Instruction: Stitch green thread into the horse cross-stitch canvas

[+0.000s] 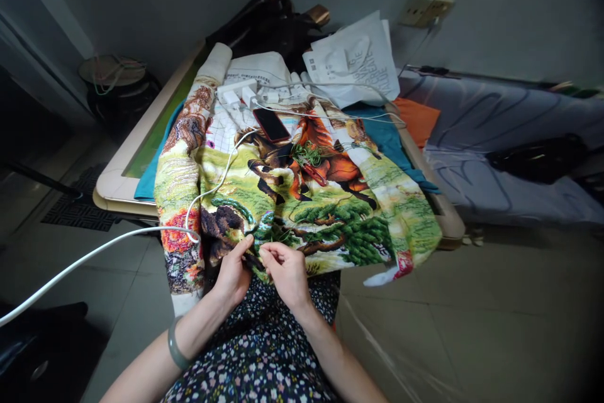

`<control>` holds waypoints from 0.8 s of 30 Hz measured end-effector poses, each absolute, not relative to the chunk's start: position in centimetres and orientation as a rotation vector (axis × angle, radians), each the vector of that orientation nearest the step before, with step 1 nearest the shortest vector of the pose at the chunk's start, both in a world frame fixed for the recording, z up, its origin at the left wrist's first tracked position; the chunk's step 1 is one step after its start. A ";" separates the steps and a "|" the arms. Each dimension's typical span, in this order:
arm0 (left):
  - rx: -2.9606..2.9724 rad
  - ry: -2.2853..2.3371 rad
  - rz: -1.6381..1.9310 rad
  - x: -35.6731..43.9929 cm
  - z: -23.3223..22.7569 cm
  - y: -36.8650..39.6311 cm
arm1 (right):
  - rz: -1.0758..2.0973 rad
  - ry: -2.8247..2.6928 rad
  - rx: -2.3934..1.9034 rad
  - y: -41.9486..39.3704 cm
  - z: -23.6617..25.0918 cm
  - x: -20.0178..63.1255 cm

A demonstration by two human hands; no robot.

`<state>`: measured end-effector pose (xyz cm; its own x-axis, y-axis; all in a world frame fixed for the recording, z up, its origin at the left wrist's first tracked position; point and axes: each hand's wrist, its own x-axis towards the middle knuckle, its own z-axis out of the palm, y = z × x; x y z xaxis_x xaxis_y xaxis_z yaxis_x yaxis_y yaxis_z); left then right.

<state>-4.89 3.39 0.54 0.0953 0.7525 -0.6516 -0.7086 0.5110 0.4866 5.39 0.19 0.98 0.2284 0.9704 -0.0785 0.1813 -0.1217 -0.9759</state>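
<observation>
A large cross-stitch cloth (226, 167), with horses, green trees and grass on it, drapes over the table's front edge and towards my lap. My left hand (234, 274) grips its near edge, thumb on top and the other fingers hidden underneath. Just to the right, my right hand (289, 271) is closed in a pinch above the same edge. Whatever sits between those fingertips is too small to make out. A tangle of green thread (306, 154) lies on the orange horse, beside a small red object (319, 171). Farther back rests a dark phone (270, 124) with a red rim.
White chargers sit in a power strip (231, 90) behind the phone. A white cable (94, 253) crosses the cloth's left side and runs off leftward. White printed bags (352, 63) stand at the back of the table (117, 184). A patterned couch (472, 139) is at right.
</observation>
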 end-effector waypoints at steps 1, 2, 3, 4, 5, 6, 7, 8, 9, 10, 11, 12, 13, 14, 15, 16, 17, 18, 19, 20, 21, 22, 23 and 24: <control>0.056 1.001 1.081 -4.9 0.5 3.4 | 1.013 -1.132 -1.526 0.2 0.9 5.4; 0.060 0.999 1.079 -4.9 0.5 3.4 | 1.008 -1.135 -1.529 0.2 0.9 5.4; 0.066 0.997 1.076 -4.9 0.4 3.4 | 1.003 -1.138 -1.532 0.1 0.8 5.4; 0.071 0.995 1.073 -5.0 0.4 3.4 | 0.998 -1.142 -1.534 0.1 0.8 5.4; 0.073 0.992 1.068 -5.0 0.3 3.4 | 0.992 -1.146 -1.535 0.1 0.8 5.4; 0.074 0.990 1.067 -5.0 0.2 3.4 | 0.988 -1.148 -1.534 0.1 0.8 5.4; 0.072 0.989 1.068 -5.0 0.2 3.4 | 0.985 -1.147 -1.533 0.1 0.9 5.3; 0.070 0.988 1.070 -5.0 0.2 3.4 | 0.984 -1.145 -1.532 0.1 0.9 5.3; 0.069 0.988 1.073 -5.0 0.2 3.4 | 0.982 -1.140 -1.533 0.1 0.9 5.3; 0.068 0.986 1.076 -5.0 0.2 3.4 | 0.982 -1.134 -1.535 0.2 1.0 5.2; 0.067 0.983 1.080 -5.0 0.2 3.4 | 0.981 -1.127 -1.537 0.2 1.0 5.1; 0.065 0.981 1.082 -5.0 0.3 3.4 | 0.980 -1.123 -1.540 0.2 1.1 5.1; 0.063 0.980 1.083 -5.0 0.3 3.4 | 0.976 -1.121 -1.543 0.2 1.1 5.0; 0.061 0.981 1.082 -4.9 0.4 3.3 | 0.969 -1.122 -1.547 0.3 1.2 4.9; 0.062 0.985 1.080 -4.9 0.4 3.3 | 0.960 -1.124 -1.550 0.3 1.2 4.9; 0.065 0.991 1.079 -4.9 0.5 3.3 | 0.950 -1.129 -1.553 0.3 1.3 4.8; 0.070 0.998 1.081 -4.9 0.5 3.3 | 0.938 -1.135 -1.556 0.3 1.3 4.8; 0.074 1.005 1.085 -4.9 0.5 3.3 | 0.927 -1.143 -1.558 0.3 1.4 4.7; 0.077 1.010 1.091 -4.9 0.6 3.3 | 0.918 -1.151 -1.559 0.3 1.4 4.7; 0.077 1.013 1.096 -4.9 0.6 3.3 | 0.909 -1.157 -1.559 0.3 1.4 4.7; 0.073 1.012 1.099 -4.9 0.6 3.3 | 0.903 -1.160 -1.559 0.3 1.4 4.7; 0.068 1.009 1.099 -4.9 0.7 3.3 | 0.900 -1.157 -1.560 0.3 1.3 4.6; 0.065 1.003 1.094 -4.9 0.7 3.3 | 0.900 -1.148 -1.561 0.3 1.3 4.6; 0.067 0.998 1.089 -4.9 0.7 3.3 | 0.901 -1.134 -1.563 0.3 1.2 4.5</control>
